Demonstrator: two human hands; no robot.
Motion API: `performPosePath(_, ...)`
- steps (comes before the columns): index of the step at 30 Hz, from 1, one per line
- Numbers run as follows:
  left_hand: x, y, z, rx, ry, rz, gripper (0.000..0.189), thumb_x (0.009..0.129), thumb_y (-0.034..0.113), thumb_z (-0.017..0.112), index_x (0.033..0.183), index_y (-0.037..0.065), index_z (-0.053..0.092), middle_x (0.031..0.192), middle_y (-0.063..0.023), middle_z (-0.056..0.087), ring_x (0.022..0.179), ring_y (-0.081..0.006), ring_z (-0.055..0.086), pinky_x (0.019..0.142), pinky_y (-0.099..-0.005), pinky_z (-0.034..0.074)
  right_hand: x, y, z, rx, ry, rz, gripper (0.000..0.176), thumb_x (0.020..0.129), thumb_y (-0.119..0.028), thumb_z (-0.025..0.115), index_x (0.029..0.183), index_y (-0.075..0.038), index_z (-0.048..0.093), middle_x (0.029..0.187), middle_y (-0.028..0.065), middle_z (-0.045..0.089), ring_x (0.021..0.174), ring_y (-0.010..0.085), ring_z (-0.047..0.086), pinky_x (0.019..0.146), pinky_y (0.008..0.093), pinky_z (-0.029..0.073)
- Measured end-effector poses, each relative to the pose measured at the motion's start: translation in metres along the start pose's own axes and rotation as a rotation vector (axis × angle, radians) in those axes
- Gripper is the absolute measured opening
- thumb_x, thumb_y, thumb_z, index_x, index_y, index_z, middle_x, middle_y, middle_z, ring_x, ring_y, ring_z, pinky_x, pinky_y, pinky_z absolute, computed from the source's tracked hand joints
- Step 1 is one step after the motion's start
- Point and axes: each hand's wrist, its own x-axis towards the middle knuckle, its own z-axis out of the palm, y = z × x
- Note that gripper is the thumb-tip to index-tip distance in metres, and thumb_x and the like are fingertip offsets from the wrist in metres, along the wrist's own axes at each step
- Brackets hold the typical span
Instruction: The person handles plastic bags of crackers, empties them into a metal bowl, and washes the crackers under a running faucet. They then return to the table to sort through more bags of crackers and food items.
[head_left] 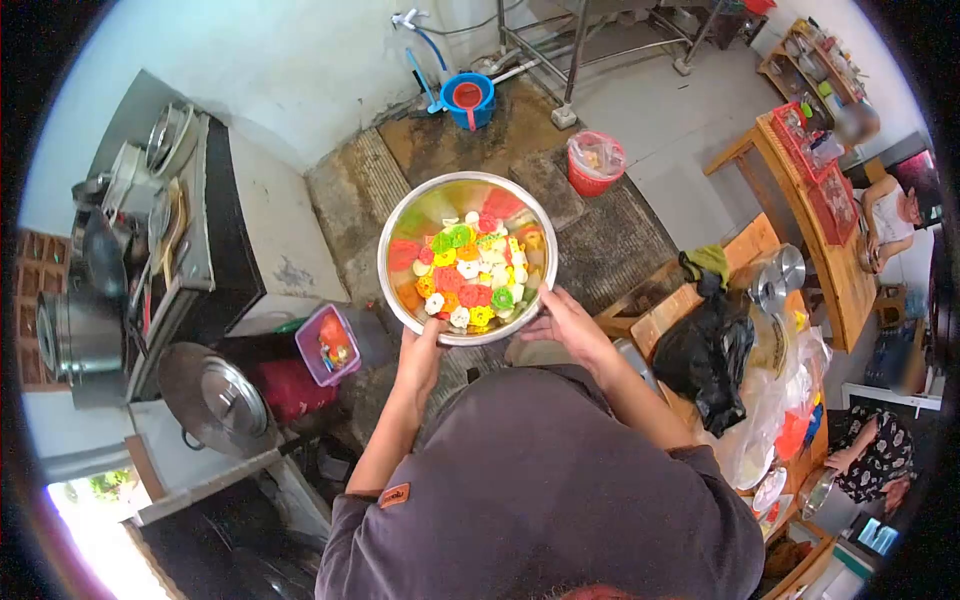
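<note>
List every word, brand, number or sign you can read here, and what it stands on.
Brown tag on the dark shirt: seems to carry lettering, too small and blurred to read.
Metal bowl: no lettering visible.
Elsewhere: no text that I can read.

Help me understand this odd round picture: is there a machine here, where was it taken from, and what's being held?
There's no robot here, just a person using bare hands. The camera is worn on their head and looks forward and down, so their dark shirt fills the bottom. The left hand and right hand hold a shiny metal bowl at its near rim. Inside lie colourful pieces, many flower-shaped; I can't tell what they're made of. On the right, a wooden table bears a black plastic bag, among other things. On the left is a large wok with a metal lid in it.
</note>
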Motion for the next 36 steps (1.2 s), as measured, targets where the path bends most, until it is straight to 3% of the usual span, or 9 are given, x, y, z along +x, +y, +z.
performPosePath(2, 0.031, 0.017, 0.019, -0.022, -0.039, -0.009, 0.047, 0.085, 0.009, 0.061, 0.130, 0.004, 0.049, 0.110, -0.0077, 0.064, 0.097, -0.0192, 0.064, 0.080, -0.0374, 0.054, 0.011, -0.033, -0.011, 0.149, -0.042, -0.022, 0.060, 0.106, -0.048, 0.037, 0.142, 0.000, 0.038, 0.122, 0.0197, 0.059, 0.103, 0.0280, 0.068, 0.086, 0.0375, 0.057)
performPosePath(5, 0.057, 0.045, 0.071, -0.050, -0.044, 0.027, 0.037, 0.086, 0.008, 0.058, 0.122, 0.002, 0.053, 0.098, -0.0054, 0.060, 0.090, -0.0179, 0.059, 0.084, -0.0386, 0.051, 0.026, -0.067, -0.049, 0.174, 0.027, -0.056, 0.056, 0.106, -0.045, 0.040, 0.134, 0.004, 0.045, 0.120, 0.0202, 0.060, 0.100, 0.0294, 0.068, 0.087, 0.0394, 0.057)
performPosePath(10, 0.107, 0.071, 0.135, -0.072, -0.157, 0.037, 0.056, 0.085, 0.008, 0.057, 0.138, -0.005, 0.043, 0.126, -0.0144, 0.059, 0.111, -0.0268, 0.061, 0.095, -0.0421, 0.051, 0.036, -0.078, -0.107, 0.115, 0.386, -0.136, 0.044, 0.104, -0.034, 0.049, 0.116, 0.007, 0.055, 0.110, 0.0194, 0.065, 0.098, 0.0312, 0.070, 0.086, 0.0401, 0.057)
performPosePath(15, 0.186, 0.070, 0.178, -0.002, -0.242, -0.097, 0.053, 0.087, 0.006, 0.059, 0.138, 0.003, 0.045, 0.125, -0.0074, 0.057, 0.106, -0.0192, 0.059, 0.092, -0.0409, 0.050, 0.038, -0.058, -0.161, 0.145, 0.504, -0.029, 0.040, 0.104, -0.034, 0.051, 0.110, 0.005, 0.058, 0.111, 0.0197, 0.066, 0.096, 0.0298, 0.070, 0.085, 0.0403, 0.058)
performPosePath(18, 0.228, 0.084, 0.252, 0.118, -0.266, -0.080, 0.034, 0.087, 0.010, 0.057, 0.118, -0.001, 0.051, 0.101, -0.0103, 0.060, 0.090, -0.0208, 0.062, 0.080, -0.0365, 0.051, 0.050, -0.083, -0.192, -0.017, 0.522, 0.095, 0.042, 0.104, -0.035, 0.051, 0.095, 0.003, 0.064, 0.095, 0.0146, 0.071, 0.090, 0.0231, 0.071, 0.081, 0.0353, 0.056)
performPosePath(21, 0.280, 0.077, 0.293, 0.122, -0.351, -0.148, 0.049, 0.088, 0.008, 0.057, 0.135, 0.004, 0.045, 0.116, -0.0072, 0.061, 0.094, -0.0174, 0.061, 0.074, -0.0356, 0.049, 0.068, -0.116, -0.219, -0.014, 0.588, 0.085, 0.042, 0.105, -0.034, 0.049, 0.090, 0.002, 0.063, 0.090, 0.0126, 0.071, 0.088, 0.0211, 0.070, 0.080, 0.0341, 0.055)
performPosePath(25, 0.319, 0.085, 0.361, 0.193, -0.453, -0.171, 0.045, 0.090, 0.012, 0.058, 0.134, 0.005, 0.050, 0.112, -0.0041, 0.064, 0.085, -0.0118, 0.060, 0.064, -0.0293, 0.043, 0.076, -0.180, -0.246, 0.000, 0.726, -0.161, 0.026, 0.103, -0.023, 0.054, 0.104, 0.002, 0.059, 0.092, 0.0110, 0.066, 0.090, 0.0229, 0.070, 0.082, 0.0351, 0.057)
performPosePath(30, 0.340, 0.109, 0.448, 0.237, -0.563, -0.156, 0.056, 0.088, 0.007, 0.056, 0.141, 0.001, 0.039, 0.125, -0.0086, 0.058, 0.106, -0.0186, 0.062, 0.083, -0.0340, 0.052, 0.081, -0.219, -0.324, -0.086, 0.901, -0.185, 0.028, 0.103, -0.026, 0.057, 0.107, 0.002, 0.058, 0.070, 0.0056, 0.061, 0.065, 0.0168, 0.068, 0.060, 0.0304, 0.051)
performPosePath(36, 0.380, 0.102, 0.541, 0.391, -0.586, -0.120, 0.060, 0.087, 0.008, 0.057, 0.143, 0.001, 0.038, 0.129, -0.0088, 0.057, 0.114, -0.0206, 0.059, 0.090, -0.0378, 0.052, 0.080, -0.238, -0.413, 0.162, 0.956, -0.138, 0.033, 0.103, -0.032, 0.055, 0.103, 0.001, 0.059, 0.066, 0.0048, 0.059, 0.062, 0.0153, 0.066, 0.053, 0.0282, 0.047)
